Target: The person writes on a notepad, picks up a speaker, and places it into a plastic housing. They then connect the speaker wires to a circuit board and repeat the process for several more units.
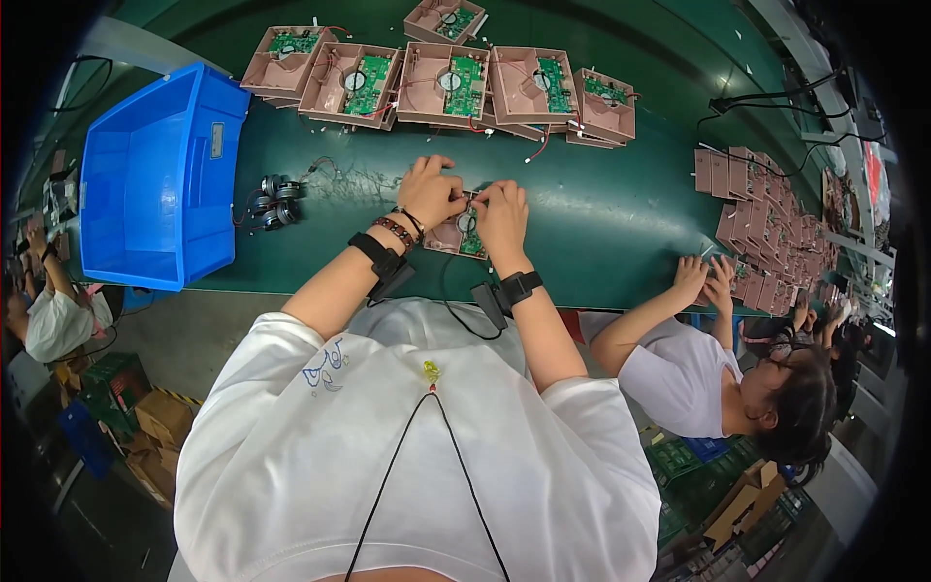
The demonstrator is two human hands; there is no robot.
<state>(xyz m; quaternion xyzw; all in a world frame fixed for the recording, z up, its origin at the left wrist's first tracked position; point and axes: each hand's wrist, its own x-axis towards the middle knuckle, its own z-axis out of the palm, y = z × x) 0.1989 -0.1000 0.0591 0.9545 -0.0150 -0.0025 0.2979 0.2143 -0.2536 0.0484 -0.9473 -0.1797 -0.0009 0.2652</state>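
Observation:
A small pinkish-brown plastic housing (443, 240) sits on the green bench directly in front of me. Inside it is a green circuit board (469, 236). My left hand (432, 194) is over the housing's far left side, its fingers curled and pinched together. From the right, my right hand (503, 221) reaches to the far edge of the board with thumb and fingertips closed. The two hands' fingertips nearly meet there. Whatever lies between them is too small and covered to make out.
Several open housings (442, 84) with boards and red wires line the back. Left stand a blue bin (208, 209) and a cluster of small round speakers (276, 202) with wires. A co-worker's hands (705, 281) work at right, beside stacked housings (761, 209).

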